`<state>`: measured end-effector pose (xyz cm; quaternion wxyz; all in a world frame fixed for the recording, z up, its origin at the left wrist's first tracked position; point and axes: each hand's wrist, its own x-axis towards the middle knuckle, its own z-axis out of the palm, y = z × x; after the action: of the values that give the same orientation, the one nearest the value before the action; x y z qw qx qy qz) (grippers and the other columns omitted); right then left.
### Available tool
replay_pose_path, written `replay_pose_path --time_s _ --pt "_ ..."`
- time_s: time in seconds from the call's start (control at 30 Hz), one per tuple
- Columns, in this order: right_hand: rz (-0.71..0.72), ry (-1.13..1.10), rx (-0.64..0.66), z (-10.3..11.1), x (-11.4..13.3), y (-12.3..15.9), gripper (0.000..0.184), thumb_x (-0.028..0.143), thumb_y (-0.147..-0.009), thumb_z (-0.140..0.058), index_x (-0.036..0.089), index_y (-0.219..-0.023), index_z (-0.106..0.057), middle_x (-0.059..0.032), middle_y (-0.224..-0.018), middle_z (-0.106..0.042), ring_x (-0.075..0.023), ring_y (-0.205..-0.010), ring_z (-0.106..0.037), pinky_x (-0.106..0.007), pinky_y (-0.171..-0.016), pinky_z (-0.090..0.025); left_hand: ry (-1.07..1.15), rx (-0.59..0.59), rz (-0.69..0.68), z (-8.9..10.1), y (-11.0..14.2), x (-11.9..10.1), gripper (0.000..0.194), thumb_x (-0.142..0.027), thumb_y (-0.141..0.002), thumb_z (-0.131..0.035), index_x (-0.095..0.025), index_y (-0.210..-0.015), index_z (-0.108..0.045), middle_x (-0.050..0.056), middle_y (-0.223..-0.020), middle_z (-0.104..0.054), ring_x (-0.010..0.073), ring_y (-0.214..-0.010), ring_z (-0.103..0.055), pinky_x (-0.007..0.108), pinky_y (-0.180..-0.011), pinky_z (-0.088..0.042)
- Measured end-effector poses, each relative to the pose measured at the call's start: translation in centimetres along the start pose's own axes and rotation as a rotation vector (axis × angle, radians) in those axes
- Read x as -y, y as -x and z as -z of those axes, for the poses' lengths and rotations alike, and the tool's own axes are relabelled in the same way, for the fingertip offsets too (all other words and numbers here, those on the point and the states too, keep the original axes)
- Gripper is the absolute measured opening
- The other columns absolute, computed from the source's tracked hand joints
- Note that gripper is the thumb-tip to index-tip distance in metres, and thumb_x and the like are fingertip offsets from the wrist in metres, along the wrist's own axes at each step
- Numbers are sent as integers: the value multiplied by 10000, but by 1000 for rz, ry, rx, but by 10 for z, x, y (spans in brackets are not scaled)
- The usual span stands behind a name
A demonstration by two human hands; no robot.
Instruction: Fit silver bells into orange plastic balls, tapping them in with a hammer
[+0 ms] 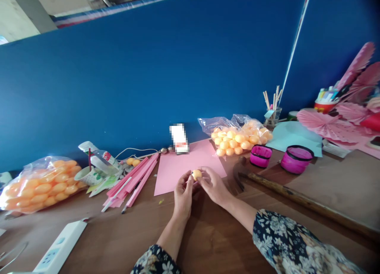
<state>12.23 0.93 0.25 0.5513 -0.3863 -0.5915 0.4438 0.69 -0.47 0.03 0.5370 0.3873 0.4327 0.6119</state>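
Observation:
Between my two hands, just in front of a pink sheet of paper (185,165), is a small pale orange ball (196,174) like a table tennis ball. My left hand (183,191) pinches its left side with thumb and fingers, where a small dark mark shows. The fingertips of my right hand (214,187) close on its right side. Other orange balls fill a clear plastic bag (230,141) behind my right hand. Left of the paper lie folded pink paper strips (135,181) with a white pen-like stick (117,195).
A hammer with a long wooden handle (293,198) lies to the right, near two magenta bands (297,160). At left are another bag of orange balls (44,185), a plastic bottle (99,157), a paper cup (86,176) and a white power strip (61,246). A blue partition (148,68) stands behind.

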Motion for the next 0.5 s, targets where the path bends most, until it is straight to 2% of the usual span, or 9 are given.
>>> replay_pose_path --time_s 0.13,0.33,0.5 --pt "13 -10 18 -1 1 1 298 314 -773 -535 192 -1045 -526 -76 -1069 -580 -188 -981 -563 -326 -826 -486 -29 4 -12 0 0 -1 402 -360 -721 -596 -147 -1060 -555 120 -1048 -621 217 -920 -607 367 -820 -473" --pt "-30 51 -15 2 1 -1 302 362 -774 -531 182 -1016 -544 -72 -1003 -604 -187 -885 -599 -336 -793 -498 -40 18 -38 1 0 -1 431 -299 -681 -649 -150 -1072 -548 116 -1055 -619 228 -993 -573 361 -846 -461" --pt "-5 24 -20 2 -1 -1 297 354 -781 -525 195 -1030 -540 -72 -1052 -591 -194 -958 -577 -328 -814 -490 30 -24 -20 0 0 0 439 -325 -715 -615 -166 -1114 -523 108 -1091 -602 214 -958 -593 369 -850 -458"
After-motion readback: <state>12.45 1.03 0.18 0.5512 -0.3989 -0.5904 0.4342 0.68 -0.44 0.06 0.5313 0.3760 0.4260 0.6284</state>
